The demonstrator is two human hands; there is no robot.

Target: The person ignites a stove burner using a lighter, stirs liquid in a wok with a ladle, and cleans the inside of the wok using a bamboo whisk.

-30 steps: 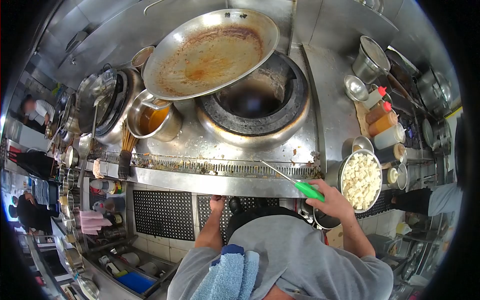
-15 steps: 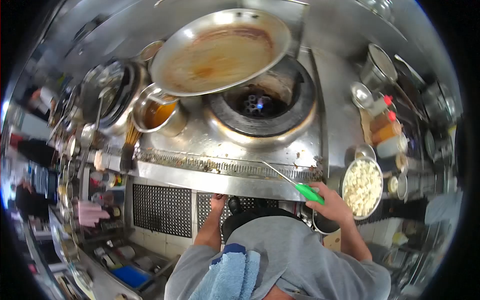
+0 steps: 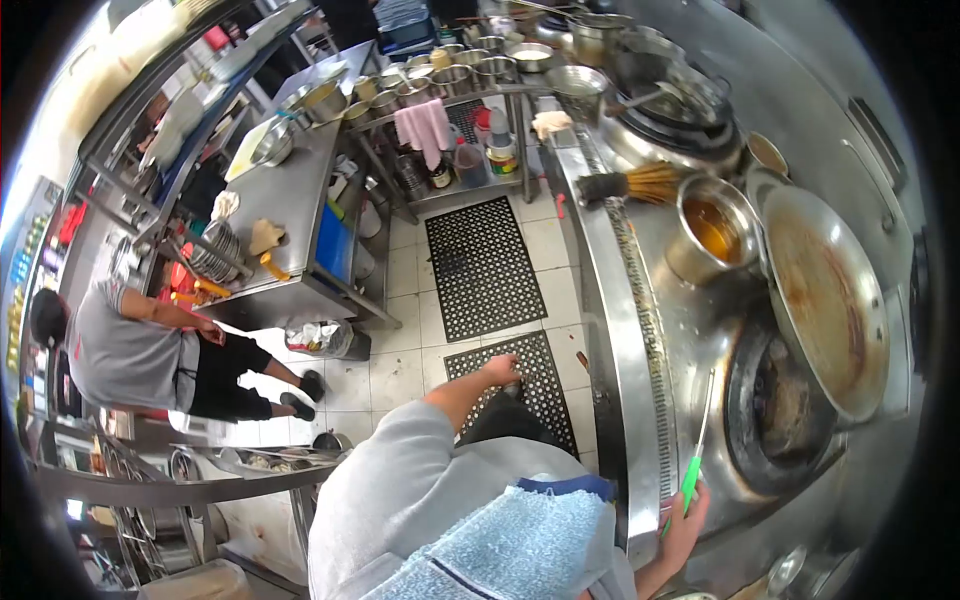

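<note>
My right hand (image 3: 685, 515) grips the green handle (image 3: 689, 482) of a thin metal tool, whose shaft points across the steel stove top near the burner ring (image 3: 770, 405). My left hand (image 3: 503, 369) hangs over the black perforated mat, its fingers curled; whether anything small is inside is hidden. Beyond the tool a large wok (image 3: 822, 300) leans tilted at the burner's far side. Beside the wok stands a steel pot (image 3: 693, 262) with orange liquid in it.
A person (image 3: 140, 345) in a grey shirt stands at the left by a steel worktable (image 3: 290, 190). A bamboo brush (image 3: 640, 185) lies on the stove edge. Rubber mats (image 3: 485, 268) cover part of the floor. A shelf with a pink cloth (image 3: 424, 130) stands ahead.
The view has swung to the left, bringing the worktable and the person in grey into sight. The bowl of white cubes has left the view. My right hand still holds the green-handled tool.
</note>
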